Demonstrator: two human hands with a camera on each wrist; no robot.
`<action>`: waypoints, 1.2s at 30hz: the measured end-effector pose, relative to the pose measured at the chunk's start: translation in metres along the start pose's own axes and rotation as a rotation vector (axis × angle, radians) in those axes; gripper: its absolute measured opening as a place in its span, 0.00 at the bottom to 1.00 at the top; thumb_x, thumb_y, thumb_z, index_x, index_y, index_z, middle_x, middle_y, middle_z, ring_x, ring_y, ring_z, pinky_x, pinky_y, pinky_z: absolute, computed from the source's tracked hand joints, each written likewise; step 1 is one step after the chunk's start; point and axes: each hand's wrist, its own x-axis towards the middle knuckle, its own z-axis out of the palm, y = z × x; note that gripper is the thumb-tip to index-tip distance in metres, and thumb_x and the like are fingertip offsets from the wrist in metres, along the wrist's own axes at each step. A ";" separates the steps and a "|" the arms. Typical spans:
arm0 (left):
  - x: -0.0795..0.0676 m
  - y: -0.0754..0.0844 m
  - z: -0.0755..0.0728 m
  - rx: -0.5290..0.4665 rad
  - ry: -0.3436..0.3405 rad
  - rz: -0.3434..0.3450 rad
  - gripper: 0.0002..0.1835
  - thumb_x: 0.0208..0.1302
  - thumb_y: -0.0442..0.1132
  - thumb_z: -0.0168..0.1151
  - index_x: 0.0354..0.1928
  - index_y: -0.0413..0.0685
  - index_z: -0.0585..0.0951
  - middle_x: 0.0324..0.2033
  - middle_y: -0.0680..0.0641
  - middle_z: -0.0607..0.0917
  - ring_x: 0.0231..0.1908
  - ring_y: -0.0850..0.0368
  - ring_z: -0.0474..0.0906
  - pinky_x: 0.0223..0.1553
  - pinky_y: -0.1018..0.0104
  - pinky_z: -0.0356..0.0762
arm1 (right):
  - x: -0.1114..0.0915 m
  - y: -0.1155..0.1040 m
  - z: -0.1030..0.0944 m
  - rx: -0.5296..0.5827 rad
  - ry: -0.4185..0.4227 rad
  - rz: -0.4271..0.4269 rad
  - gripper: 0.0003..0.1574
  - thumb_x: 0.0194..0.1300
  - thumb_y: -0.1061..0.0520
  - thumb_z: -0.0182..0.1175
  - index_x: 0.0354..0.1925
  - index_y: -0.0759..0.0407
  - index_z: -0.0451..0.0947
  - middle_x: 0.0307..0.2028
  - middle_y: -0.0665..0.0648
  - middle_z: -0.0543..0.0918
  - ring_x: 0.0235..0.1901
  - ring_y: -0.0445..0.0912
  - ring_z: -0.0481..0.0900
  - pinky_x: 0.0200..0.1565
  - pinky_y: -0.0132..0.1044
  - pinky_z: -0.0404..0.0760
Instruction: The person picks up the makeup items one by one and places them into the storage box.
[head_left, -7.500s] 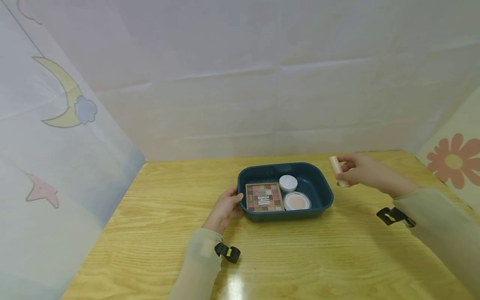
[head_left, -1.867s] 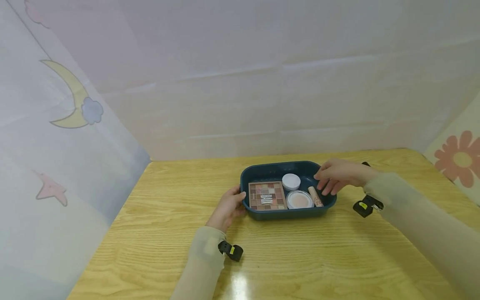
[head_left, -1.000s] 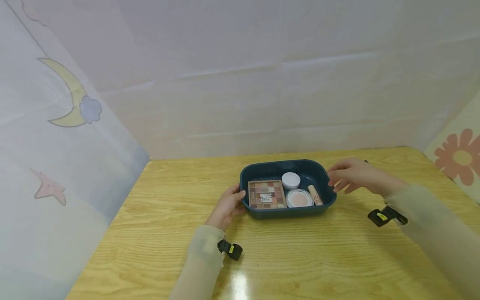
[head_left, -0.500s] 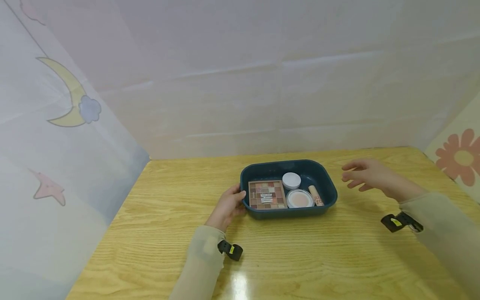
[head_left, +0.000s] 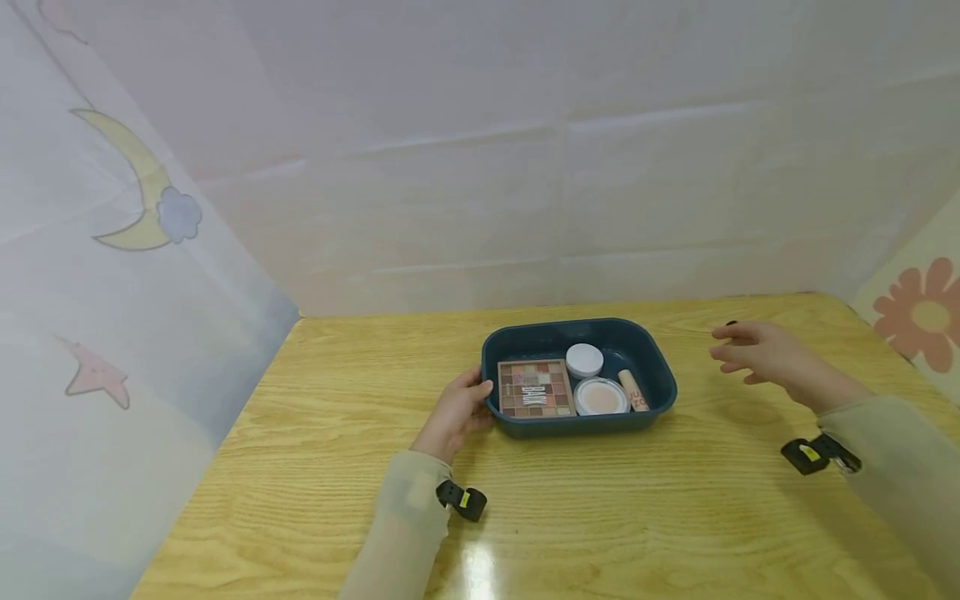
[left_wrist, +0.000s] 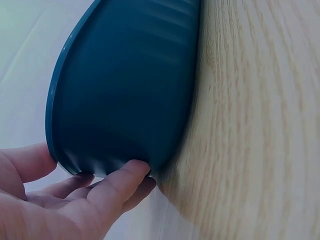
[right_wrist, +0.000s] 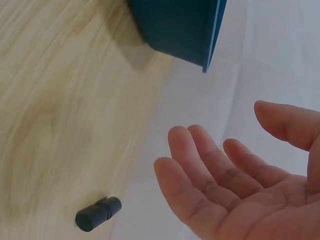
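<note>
A dark teal plastic tray [head_left: 579,427] stands on the wooden table. My left hand [head_left: 453,414] holds its left end; in the left wrist view, the thumb is at the rim and the fingers lie against the outer wall [left_wrist: 120,90]. Inside are an eyeshadow palette [head_left: 534,389], a round white-lidded container [head_left: 584,360], a clear-rimmed powder compact [head_left: 602,397] and a slim peach cosmetic tube [head_left: 633,392] with printed letters. To the right of the tray, my right hand [head_left: 772,357] hovers with nothing in it, fingers relaxed and thumb apart in the right wrist view.
A small black cylinder [right_wrist: 98,214] lies on the table near its back edge, mostly hidden behind my right hand in the head view. Pale fabric [head_left: 465,167] hangs behind the table. Black camera straps [head_left: 461,500] sit on both wrists.
Earlier my right hand held the peach tube beside the tray; the tube now lies inside, right of the compact. The emptied hand has drawn away to the right. My left hand keeps its hold.
</note>
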 end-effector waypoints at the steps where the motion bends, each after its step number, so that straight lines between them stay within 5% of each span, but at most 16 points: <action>1: 0.000 0.000 0.000 0.000 0.000 -0.001 0.26 0.75 0.33 0.46 0.73 0.38 0.60 0.65 0.34 0.69 0.60 0.39 0.71 0.57 0.42 0.69 | 0.000 0.002 -0.001 -0.002 0.008 0.003 0.39 0.78 0.53 0.44 0.68 0.83 0.47 0.62 0.83 0.62 0.54 0.70 0.73 0.46 0.58 0.76; 12: -0.002 0.002 0.000 -0.005 -0.003 -0.008 0.27 0.75 0.33 0.45 0.73 0.38 0.59 0.66 0.34 0.67 0.62 0.38 0.69 0.59 0.40 0.66 | 0.002 0.019 -0.006 0.097 0.091 0.064 0.41 0.78 0.50 0.40 0.69 0.82 0.42 0.64 0.86 0.54 0.60 0.76 0.59 0.53 0.64 0.69; 19: -0.004 0.003 -0.002 0.007 0.004 -0.013 0.27 0.75 0.33 0.46 0.73 0.38 0.59 0.65 0.34 0.68 0.58 0.40 0.72 0.58 0.40 0.67 | 0.003 0.026 -0.007 0.104 0.130 0.085 0.41 0.78 0.51 0.41 0.68 0.84 0.43 0.63 0.85 0.56 0.59 0.75 0.60 0.53 0.65 0.68; 36: -0.006 0.004 -0.004 0.009 0.007 -0.009 0.26 0.75 0.34 0.46 0.73 0.38 0.61 0.65 0.34 0.69 0.59 0.40 0.71 0.59 0.41 0.66 | 0.010 0.047 -0.014 0.243 0.172 0.127 0.42 0.77 0.52 0.39 0.71 0.80 0.36 0.68 0.84 0.42 0.65 0.77 0.46 0.58 0.69 0.59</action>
